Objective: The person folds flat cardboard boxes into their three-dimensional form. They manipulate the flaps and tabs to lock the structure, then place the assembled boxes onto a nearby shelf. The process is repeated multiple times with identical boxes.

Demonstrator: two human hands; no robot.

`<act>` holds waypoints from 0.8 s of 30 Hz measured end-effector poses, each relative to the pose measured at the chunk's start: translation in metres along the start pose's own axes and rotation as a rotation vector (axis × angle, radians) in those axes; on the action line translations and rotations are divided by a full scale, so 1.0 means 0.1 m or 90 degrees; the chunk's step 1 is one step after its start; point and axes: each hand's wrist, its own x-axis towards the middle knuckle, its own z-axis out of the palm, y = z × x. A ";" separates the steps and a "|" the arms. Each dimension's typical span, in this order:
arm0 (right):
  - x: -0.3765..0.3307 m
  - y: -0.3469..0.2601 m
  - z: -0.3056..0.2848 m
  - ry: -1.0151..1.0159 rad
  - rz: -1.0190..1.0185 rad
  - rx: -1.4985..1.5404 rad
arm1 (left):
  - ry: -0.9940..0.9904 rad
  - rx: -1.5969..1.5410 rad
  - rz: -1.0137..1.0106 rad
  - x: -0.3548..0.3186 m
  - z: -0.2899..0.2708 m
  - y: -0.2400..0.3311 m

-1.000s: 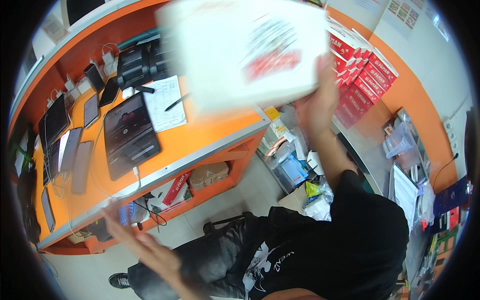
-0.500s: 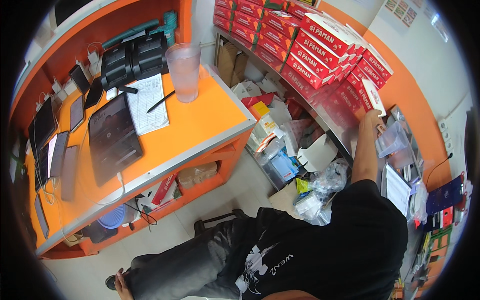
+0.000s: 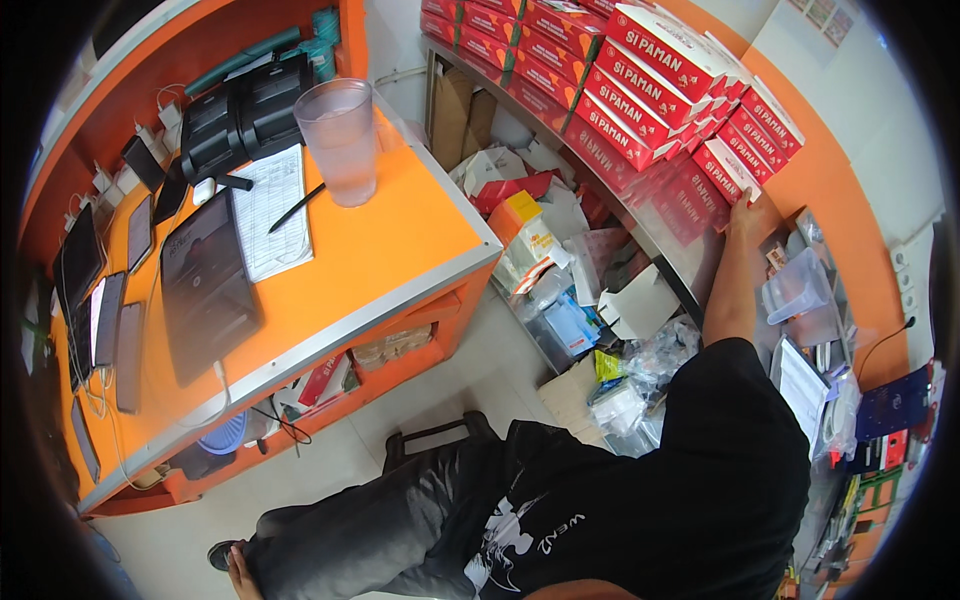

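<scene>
My right hand (image 3: pixel 745 205) reaches to the steel counter at the upper right. It grips the near end of a flat red-and-white carton (image 3: pixel 727 172), which lies in front of a stack of matching cartons (image 3: pixel 765 125). The fingertips are partly hidden by the carton. To its left, a taller stack of the same cartons (image 3: pixel 640 95) rises on the counter. At the lower left, my left hand (image 3: pixel 240 574) lies against my leg with its fingers stretched out, holding nothing; part of it is cut off by the picture's edge.
An orange table (image 3: pixel 405 235) on the left carries a tablet (image 3: pixel 205 285), phones, paper sheets and a plastic cup (image 3: pixel 340 150). Packaging and bags (image 3: pixel 560 260) crowd the shelf under the steel counter (image 3: pixel 655 240). A clear plastic scoop-like container (image 3: pixel 797 288) stands right of my arm.
My right hand has turned the carton and brought it in line with the neighbouring stack. The view has shifted slightly. My left hand stays on the leg.
</scene>
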 end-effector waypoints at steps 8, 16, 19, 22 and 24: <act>0.06 0.25 0.23 -0.084 0.006 -0.008 | -0.034 -0.010 0.005 0.14 -0.04 -0.14; -0.17 -0.16 0.15 -0.124 -0.060 -0.262 | 0.044 0.052 0.058 0.23 -0.02 -0.19; -0.25 -0.28 0.16 -0.104 -0.089 -0.304 | 0.053 0.051 0.060 0.22 -0.01 -0.23; -0.28 -0.37 0.12 -0.156 -0.106 -0.307 | 0.060 0.056 0.067 0.24 -0.01 -0.35; -0.32 -0.48 0.02 -0.146 -0.143 -0.305 | 0.071 0.056 0.077 0.28 -0.03 -0.42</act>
